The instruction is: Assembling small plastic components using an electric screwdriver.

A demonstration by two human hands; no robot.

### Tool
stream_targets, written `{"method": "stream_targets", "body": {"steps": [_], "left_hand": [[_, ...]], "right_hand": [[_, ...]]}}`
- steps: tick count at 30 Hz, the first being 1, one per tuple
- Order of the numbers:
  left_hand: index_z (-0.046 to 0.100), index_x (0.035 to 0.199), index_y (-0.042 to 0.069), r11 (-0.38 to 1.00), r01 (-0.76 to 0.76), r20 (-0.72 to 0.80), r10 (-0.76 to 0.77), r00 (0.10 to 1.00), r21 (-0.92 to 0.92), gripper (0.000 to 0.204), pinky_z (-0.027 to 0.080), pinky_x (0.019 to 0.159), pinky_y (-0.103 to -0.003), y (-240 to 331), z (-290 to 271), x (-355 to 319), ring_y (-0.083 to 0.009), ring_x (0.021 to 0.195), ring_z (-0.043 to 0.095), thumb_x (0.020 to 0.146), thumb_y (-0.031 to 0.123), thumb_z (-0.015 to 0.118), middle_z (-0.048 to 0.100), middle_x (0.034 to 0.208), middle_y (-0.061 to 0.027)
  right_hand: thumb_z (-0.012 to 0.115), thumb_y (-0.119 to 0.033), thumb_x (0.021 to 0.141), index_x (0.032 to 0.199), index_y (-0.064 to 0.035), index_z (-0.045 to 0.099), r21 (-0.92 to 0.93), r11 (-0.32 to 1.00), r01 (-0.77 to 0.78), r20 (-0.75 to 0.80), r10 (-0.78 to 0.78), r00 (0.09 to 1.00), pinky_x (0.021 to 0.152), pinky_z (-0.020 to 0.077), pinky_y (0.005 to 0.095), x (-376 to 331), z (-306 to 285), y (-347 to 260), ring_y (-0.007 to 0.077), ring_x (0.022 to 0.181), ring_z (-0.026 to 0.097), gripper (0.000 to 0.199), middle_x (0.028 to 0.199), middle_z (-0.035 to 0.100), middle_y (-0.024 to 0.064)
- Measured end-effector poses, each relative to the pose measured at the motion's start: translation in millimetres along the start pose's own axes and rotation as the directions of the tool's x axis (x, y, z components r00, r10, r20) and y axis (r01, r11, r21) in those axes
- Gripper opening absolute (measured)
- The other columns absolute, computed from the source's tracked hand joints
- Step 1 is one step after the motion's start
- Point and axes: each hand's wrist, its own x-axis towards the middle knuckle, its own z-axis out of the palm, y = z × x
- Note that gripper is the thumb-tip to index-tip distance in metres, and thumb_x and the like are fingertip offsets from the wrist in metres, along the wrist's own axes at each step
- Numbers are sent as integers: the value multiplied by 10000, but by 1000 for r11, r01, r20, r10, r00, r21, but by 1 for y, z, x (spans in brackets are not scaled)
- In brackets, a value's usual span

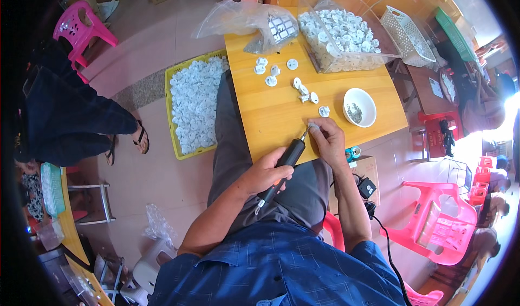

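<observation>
My left hand [265, 171] is wrapped round a black electric screwdriver [293, 153]. The tool slants up and to the right across the front edge of the yellow wooden table [265, 127]. At its bit, my right hand [330, 139] pinches a small whitish part [312, 126], mostly covered by the fingertips. Whether a screw sits on the bit is too small to tell. Just beyond the right hand lies a round white plastic fitting [324, 111], with several more loose fittings [303, 93] farther up the table. A white bowl [370, 104] to the right holds small dark screws [355, 112].
A clear bin [374, 61] heaped with white fittings stands at the table's far right, beside a plastic bag [233, 19]. Left of my legs, a yellow crate [197, 151] of white parts sits on the floor. A person [70, 116] stands left; a pink chair [433, 225] is at right.
</observation>
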Motion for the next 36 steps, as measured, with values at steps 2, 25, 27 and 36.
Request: {"method": "stream_targets", "body": {"steps": [2,25,27,36], "left_hand": [[490,1263,20,1000,4,13,-5,1000,23,332,517,519,-262,-1,-1,1,-102,614,606,970,145,582,595,855,-39],[399,1452,6,966,5,-17,-10,1000,-257,550,552,574,-300,10,-12,-41,-169,664,635,958,193,549,636,943,-117],[410,1434,11,961,-46,-93,21,995,-273,531,556,590,-306,10,-13,-51,-172,665,636,954,178,564,635,941,-122],[429,1399,34,950,-140,-165,97,982,-280,471,563,594,-290,3,-14,-71,-161,670,643,966,147,577,635,921,-102]], "right_hand": [[681,-15,931,1073,-4,718,0,1000,2,0,-2,1000,708,477,239,0,0,0,99,783,584,148,963,647,46],[704,-74,877,990,-50,727,-221,962,158,-41,-171,984,600,502,316,21,29,-18,200,652,626,118,850,666,90],[704,-73,861,980,-56,728,-283,941,187,-29,-203,979,615,506,333,27,38,-22,234,676,629,123,845,654,110],[649,-38,850,1137,-93,686,-515,820,250,-18,-302,953,740,558,444,69,81,-26,362,873,680,295,1033,666,171]]}}
